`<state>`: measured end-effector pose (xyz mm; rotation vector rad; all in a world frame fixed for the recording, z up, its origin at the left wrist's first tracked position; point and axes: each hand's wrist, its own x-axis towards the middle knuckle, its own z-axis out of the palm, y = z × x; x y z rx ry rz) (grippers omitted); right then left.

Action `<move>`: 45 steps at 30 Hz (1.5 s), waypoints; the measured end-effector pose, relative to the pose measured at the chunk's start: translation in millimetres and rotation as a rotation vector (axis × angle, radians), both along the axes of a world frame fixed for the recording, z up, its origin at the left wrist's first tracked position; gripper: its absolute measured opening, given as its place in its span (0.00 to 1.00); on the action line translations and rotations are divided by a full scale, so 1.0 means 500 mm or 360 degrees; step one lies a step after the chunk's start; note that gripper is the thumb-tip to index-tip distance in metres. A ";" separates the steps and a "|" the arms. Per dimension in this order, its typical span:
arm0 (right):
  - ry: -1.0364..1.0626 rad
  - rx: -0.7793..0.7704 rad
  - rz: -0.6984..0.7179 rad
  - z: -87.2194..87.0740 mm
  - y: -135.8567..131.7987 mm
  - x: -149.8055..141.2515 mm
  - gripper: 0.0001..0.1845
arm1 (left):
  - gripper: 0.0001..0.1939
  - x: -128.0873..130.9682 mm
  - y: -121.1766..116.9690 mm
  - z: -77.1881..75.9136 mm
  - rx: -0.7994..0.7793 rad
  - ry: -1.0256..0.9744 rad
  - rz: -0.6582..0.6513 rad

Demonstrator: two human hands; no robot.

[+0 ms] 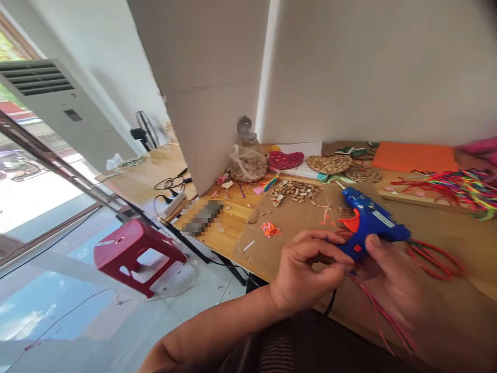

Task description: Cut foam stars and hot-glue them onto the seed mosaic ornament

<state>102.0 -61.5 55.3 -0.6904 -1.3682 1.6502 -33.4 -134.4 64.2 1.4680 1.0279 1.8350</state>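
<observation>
A blue hot glue gun (pixel 367 220) with an orange trigger points away to the upper left, over the cardboard sheet. My right hand (pixel 404 285), somewhat blurred, holds its handle, with the thumb against the back of it. At the bottom of the handle, my left hand (pixel 306 269) is closed, its thumb and fingers pinching the handle's lower end. Thin pinkish-red strands (pixel 382 311) hang below the right hand. Behind that hand lies a pair of red-handled scissors (pixel 438 259), partly hidden.
Peanut shells (pixel 297 191), orange paper scraps (pixel 271 229) and a white stick (pixel 249 245) lie ahead. Farther back are a bag of nuts (pixel 248 168), a pink heart (pixel 286 160), a shell-covered piece (pixel 330 164) and colourful strands (pixel 466 186). A red stool (pixel 135 248) stands left.
</observation>
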 end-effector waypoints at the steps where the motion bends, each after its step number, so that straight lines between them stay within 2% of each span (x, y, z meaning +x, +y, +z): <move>1: 0.0062 -0.0105 -0.0043 0.004 -0.003 0.003 0.12 | 0.06 0.006 0.002 -0.002 -0.0047 -0.0070 -0.0057; 4: 0.0137 -0.0315 -0.0116 0.019 -0.004 0.018 0.09 | 0.05 0.017 0.008 -0.008 -0.0197 -0.0229 -0.0262; 6: 0.0146 -0.0308 -0.0181 0.034 0.004 0.038 0.09 | 0.04 0.018 0.007 -0.014 -0.0358 -0.0297 -0.0456; 10: 0.0182 -0.0355 -0.0308 0.072 0.038 0.111 0.13 | 0.05 0.001 -0.003 -0.034 -0.0962 -0.0512 -0.0961; 13: 0.0284 -0.0452 -0.0443 0.101 0.061 0.181 0.09 | 0.08 -0.020 -0.006 -0.047 -0.1268 -0.0493 -0.1033; 15: 0.0291 -0.0560 -0.0526 0.114 0.066 0.219 0.07 | 0.09 -0.033 0.000 -0.051 -0.1350 -0.0380 -0.1022; 19: 0.0126 -0.0697 -0.0429 0.106 0.054 0.247 0.11 | 0.09 -0.051 0.034 -0.056 -0.1331 -0.0195 -0.0766; 22: -0.0197 -0.0602 -0.0343 0.071 0.047 0.233 0.13 | 0.10 -0.061 0.066 -0.066 -0.1283 -0.0181 -0.0583; 25: -0.0411 -0.0449 -0.0379 0.038 0.054 0.213 0.14 | 0.11 -0.069 0.087 -0.078 -0.1248 -0.0136 -0.0474; 29: -0.0436 -0.0449 -0.0370 0.019 0.070 0.203 0.16 | 0.13 -0.075 0.096 -0.091 -0.1257 -0.0050 -0.0422; 35: -0.0281 -0.0482 -0.0506 0.032 0.085 0.205 0.18 | 0.12 -0.077 0.102 -0.099 -0.1210 0.0050 -0.0398; 39: -0.0176 -0.0519 -0.0561 0.048 0.091 0.208 0.18 | 0.11 -0.054 0.110 -0.078 -0.1113 -0.0015 -0.0477; 45: -0.0147 -0.0513 -0.0467 0.048 0.077 0.192 0.16 | 0.08 0.020 0.155 0.008 -0.0933 -0.0234 -0.0563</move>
